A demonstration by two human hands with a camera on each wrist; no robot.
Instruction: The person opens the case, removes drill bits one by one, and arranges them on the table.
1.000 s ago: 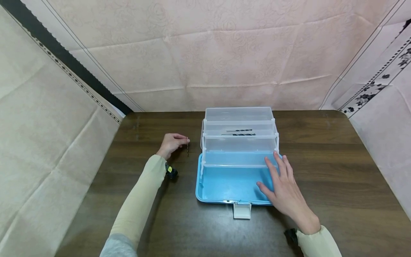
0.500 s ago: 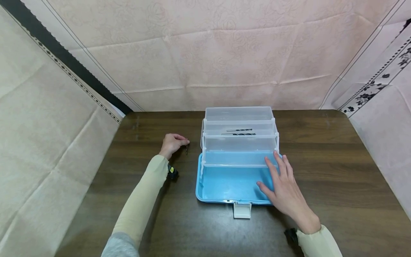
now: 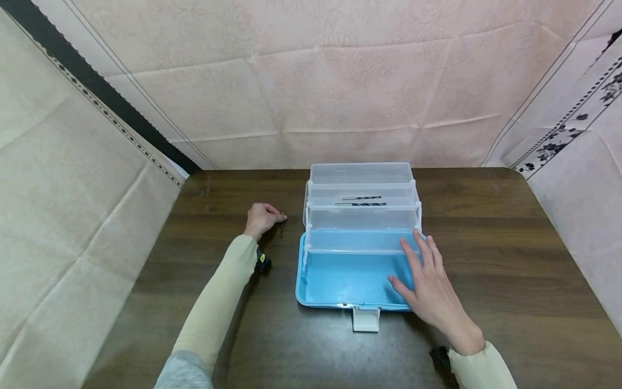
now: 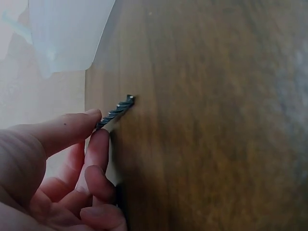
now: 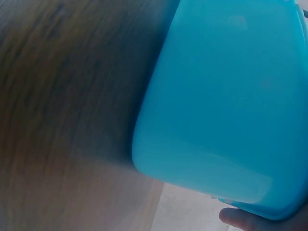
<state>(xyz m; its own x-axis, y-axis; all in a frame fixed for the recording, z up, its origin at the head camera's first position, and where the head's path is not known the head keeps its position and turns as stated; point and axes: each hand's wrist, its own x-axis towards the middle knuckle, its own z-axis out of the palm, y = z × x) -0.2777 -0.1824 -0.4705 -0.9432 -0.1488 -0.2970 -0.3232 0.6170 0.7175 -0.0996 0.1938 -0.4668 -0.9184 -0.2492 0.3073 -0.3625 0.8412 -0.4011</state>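
Observation:
Between thumb and fingertips, my left hand (image 3: 262,219) pinches a dark twist drill bit (image 4: 115,113), left of a blue toolbox. In the left wrist view its fluted end points away from the hand, over the wood. The toolbox (image 3: 335,278) stands unlatched, its clear plastic trays (image 3: 364,218) fanned out in tiers toward the back. Two dark drill bits (image 3: 360,204) lie in one of the upper tiers. My right hand (image 3: 432,286) rests at the toolbox's right rim, fingers spread and fairly straight. In the right wrist view the blue side wall (image 5: 226,96) fills much of the picture.
Everything sits on a dark wooden table (image 3: 486,259). A white latch (image 3: 366,320) hangs down at the toolbox's front edge. Pale patterned cloth (image 3: 350,92) hangs behind the table and along both sides.
My left hand has shifted slightly toward the front with the drill bit, and its wrist has turned a little. The right hand and the toolbox have stayed in place.

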